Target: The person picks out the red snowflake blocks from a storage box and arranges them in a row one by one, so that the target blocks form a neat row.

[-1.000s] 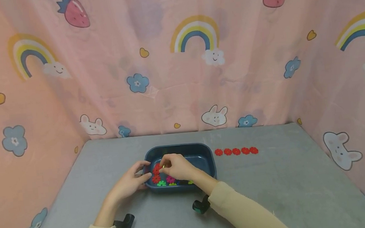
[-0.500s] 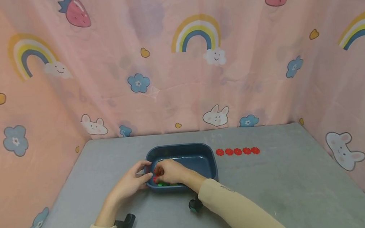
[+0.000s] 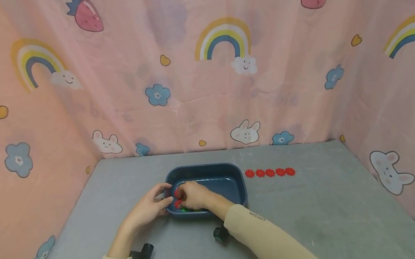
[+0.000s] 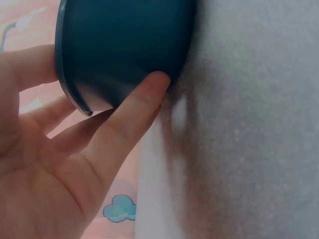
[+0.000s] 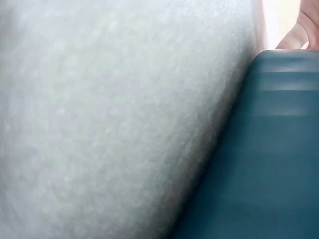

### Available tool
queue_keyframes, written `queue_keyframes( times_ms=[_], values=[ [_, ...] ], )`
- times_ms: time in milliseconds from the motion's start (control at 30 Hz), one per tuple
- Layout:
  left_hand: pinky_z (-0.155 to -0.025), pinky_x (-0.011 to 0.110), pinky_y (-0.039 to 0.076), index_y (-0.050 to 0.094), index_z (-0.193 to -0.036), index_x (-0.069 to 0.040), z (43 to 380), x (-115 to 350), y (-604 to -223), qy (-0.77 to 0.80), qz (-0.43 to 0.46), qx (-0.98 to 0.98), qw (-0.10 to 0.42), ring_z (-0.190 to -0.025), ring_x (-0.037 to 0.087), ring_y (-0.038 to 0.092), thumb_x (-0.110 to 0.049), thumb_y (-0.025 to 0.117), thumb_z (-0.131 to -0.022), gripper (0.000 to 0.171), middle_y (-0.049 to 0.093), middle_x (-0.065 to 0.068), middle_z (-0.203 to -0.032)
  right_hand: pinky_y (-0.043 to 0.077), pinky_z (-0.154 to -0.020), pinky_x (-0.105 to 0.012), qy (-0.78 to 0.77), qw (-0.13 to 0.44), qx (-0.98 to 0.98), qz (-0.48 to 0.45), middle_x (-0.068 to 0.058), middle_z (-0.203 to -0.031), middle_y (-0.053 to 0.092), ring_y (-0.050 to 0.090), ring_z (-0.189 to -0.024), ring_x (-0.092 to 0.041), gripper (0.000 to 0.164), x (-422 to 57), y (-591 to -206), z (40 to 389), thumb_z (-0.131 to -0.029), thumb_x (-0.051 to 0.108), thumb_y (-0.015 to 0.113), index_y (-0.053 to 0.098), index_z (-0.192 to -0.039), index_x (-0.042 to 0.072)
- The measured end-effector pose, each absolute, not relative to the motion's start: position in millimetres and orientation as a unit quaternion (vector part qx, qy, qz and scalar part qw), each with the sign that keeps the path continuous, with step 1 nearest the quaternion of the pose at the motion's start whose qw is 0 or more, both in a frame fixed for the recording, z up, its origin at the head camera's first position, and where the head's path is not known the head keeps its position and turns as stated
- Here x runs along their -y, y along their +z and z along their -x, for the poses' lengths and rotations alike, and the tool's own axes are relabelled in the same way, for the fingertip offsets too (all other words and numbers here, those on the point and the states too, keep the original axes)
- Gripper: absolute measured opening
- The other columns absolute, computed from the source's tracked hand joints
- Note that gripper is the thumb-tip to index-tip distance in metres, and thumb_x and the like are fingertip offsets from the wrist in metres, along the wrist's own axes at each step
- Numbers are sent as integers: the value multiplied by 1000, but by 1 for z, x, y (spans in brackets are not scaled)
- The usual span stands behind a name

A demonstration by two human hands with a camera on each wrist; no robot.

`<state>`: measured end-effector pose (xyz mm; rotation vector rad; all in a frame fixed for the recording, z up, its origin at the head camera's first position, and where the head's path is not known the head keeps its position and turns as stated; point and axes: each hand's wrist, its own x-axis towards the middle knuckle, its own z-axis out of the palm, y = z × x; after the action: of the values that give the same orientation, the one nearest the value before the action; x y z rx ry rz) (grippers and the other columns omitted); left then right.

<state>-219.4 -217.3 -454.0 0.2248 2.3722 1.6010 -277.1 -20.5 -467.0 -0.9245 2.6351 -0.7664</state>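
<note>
A dark blue rectangular tub (image 3: 231,191) stands on the table. At its left end my left hand (image 3: 149,202) holds the rim and wall. The left wrist view shows one finger (image 4: 132,112) against the outer wall and others at the rim. My right hand (image 3: 194,194) reaches into the tub with bent fingers, over red flower-shaped plastic pieces (image 3: 178,204) at the left side. Its fingertips are partly hidden, so whether they pinch a piece is unclear. A bit of green piece (image 3: 185,210) shows below that hand. The right wrist view shows mostly the tub's outer wall (image 5: 259,169).
Several red flower-shaped pieces (image 3: 269,173) lie in a row on the grey table (image 3: 310,207), right of the tub. A pink patterned curtain (image 3: 191,114) hangs behind and at both sides. A dark camera mount (image 3: 142,253) sits at the left wrist.
My right hand has moved slightly left and down inside the tub, now covering more of the pieces. The left hand keeps its place at the tub's end.
</note>
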Motion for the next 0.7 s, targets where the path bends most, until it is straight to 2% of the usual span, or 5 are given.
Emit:
queue_keyframes(
  times_ms=[267,467,700],
  values=[
    [-86,42,60,45,-145,-7,220,216,-456,554,-70,-819,135,-132,41,53,-20,62,-103,47,25,30,-160,48,-65,-23,-310,128,-894,298,5,-82,58,54,-72,-9,19,13,-468,276,-87,10,79,64,-98,12],
    [-86,43,60,47,-145,-7,221,216,-459,550,-61,-822,132,-134,43,51,-19,63,-102,47,26,29,-160,50,-58,-23,-360,135,-880,280,3,-76,62,56,-62,-12,16,6,-461,272,-91,8,74,66,-103,11],
    [-86,44,60,48,-144,-8,221,215,-461,552,-54,-822,129,-130,42,55,-15,63,-102,45,28,28,-160,54,-60,-23,-399,119,-866,278,4,-79,65,59,-66,-12,19,-8,-450,268,-91,11,77,68,-108,7]
  ],
)
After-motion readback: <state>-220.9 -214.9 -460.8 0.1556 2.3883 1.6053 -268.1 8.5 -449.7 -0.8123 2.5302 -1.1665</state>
